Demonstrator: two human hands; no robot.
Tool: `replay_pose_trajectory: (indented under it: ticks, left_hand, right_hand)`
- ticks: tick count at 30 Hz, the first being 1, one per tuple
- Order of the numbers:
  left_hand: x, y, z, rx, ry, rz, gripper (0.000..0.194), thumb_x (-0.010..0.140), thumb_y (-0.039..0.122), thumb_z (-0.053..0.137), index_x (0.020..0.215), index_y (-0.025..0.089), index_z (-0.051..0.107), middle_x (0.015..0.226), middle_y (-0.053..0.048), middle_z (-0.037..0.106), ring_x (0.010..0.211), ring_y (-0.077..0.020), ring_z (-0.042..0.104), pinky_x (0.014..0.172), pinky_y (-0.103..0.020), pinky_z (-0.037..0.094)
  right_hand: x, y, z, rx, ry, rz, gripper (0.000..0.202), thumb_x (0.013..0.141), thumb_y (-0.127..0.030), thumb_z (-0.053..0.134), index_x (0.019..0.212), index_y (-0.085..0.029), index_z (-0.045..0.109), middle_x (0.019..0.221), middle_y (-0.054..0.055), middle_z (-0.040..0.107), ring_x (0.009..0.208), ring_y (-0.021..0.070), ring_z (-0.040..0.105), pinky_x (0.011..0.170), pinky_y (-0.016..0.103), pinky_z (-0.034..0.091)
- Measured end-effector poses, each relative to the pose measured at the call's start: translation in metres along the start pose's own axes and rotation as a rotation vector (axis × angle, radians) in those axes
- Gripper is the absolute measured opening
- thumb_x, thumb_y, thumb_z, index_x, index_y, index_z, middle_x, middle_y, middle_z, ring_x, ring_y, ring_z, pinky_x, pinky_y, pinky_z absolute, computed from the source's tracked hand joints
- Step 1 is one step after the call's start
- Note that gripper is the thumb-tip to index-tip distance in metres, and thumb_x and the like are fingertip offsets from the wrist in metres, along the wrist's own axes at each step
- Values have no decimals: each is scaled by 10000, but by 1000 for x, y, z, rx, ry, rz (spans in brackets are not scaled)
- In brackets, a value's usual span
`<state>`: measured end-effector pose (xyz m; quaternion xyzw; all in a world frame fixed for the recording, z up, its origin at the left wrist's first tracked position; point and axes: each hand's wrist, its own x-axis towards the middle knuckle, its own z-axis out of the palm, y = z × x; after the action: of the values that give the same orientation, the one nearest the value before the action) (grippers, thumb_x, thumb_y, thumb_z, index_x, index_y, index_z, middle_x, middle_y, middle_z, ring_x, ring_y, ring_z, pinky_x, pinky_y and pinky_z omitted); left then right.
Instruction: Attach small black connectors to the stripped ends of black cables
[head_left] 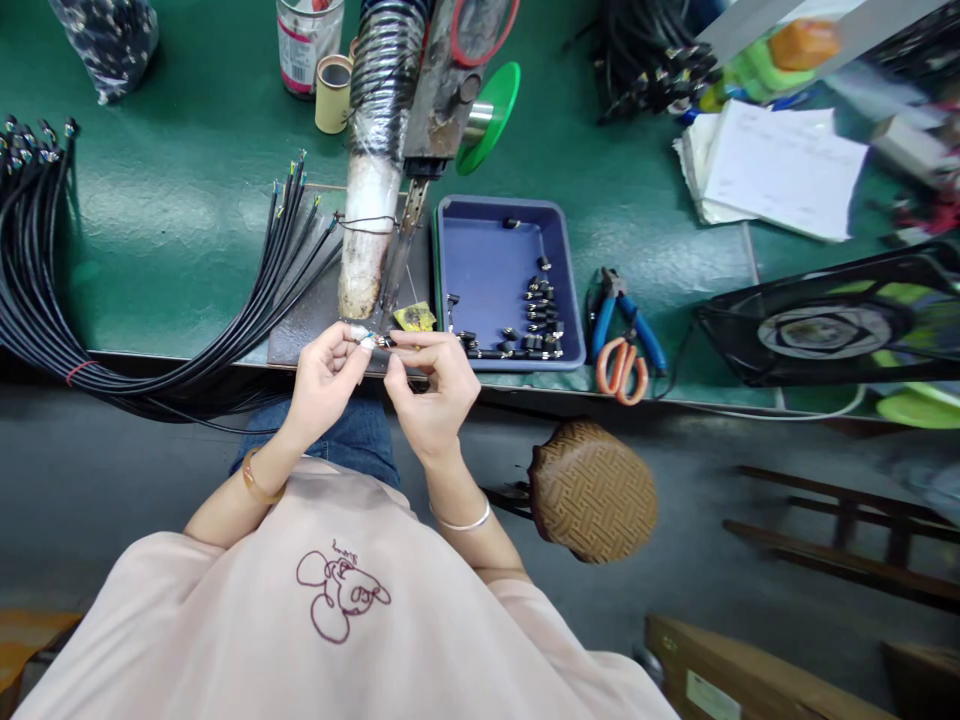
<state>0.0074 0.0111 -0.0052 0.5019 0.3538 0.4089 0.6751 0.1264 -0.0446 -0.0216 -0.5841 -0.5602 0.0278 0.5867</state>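
Thumb and forefinger drawn together, a worker's left hand (324,375) pinches fine coloured wires (367,341) at the near edge of a green tabletop (187,240), while the right hand (439,385), fingers closed, appears to grip a small dark part (384,356) just beside them; its exact form is too small to make out. The wires look light, thin and easily bent, likely to slip or fray if tugged, and seem best held close to the tip, with the dark part, probably stiffer, taken by its sides. Just beyond the fingertips, a slotted metal rod (405,235), apparently a soldering iron, slants down beside a pale duct (367,220), the two crowding the space ahead and calling for care if hot. A yellow scrap (415,317) lies near the right hand. To the left, black cables (255,300) sweep over the edge; to the right sits a blue tray (573,290) of black plugs (538,345), with blue-handled pliers (619,305) and orange handles (622,370) past it.
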Motion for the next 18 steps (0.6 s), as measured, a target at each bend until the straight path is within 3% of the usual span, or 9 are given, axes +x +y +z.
replay_pose_trajectory:
  ticks: [4,18]
  left_hand:
    - [1,0,-1,-13,7,-27,395,800,512,759,791,189,532,506,95,462,396,-30,340,385,-175,253]
    - [5,-1,-5,-89,-54,-118,309,777,396,754,784,181,533,472,95,493,343,-27,371,360,-150,262]
  right_hand:
    - [1,1,0,22,-17,38,167,862,-120,643,762,-234,572,921,30,744,862,187,723,761,349,602]
    - [5,4,-3,-26,-33,-72,200,828,-71,648,764,-238,557,878,22,733,817,164,715,733,326,593]
